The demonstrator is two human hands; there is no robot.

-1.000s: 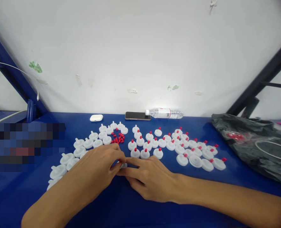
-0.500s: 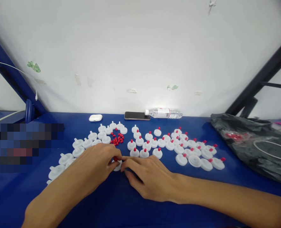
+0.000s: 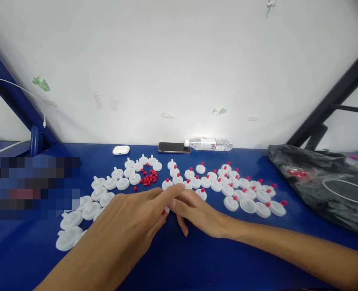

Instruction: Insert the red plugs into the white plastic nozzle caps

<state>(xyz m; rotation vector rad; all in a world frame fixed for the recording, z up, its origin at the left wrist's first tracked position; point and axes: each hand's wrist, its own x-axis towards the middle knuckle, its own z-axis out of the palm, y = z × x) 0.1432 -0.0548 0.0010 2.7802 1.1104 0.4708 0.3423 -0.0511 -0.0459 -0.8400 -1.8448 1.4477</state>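
hands meeting over a white cap (image 3: 167, 209): left hand (image 3: 136, 218) pinching its red plug (image 3: 163, 211), right hand (image 3: 201, 212) steadying; plug needs pressing home.

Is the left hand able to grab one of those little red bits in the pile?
Probably yes. The left hand lies just in front of the red bits, with only bare blue table between them.
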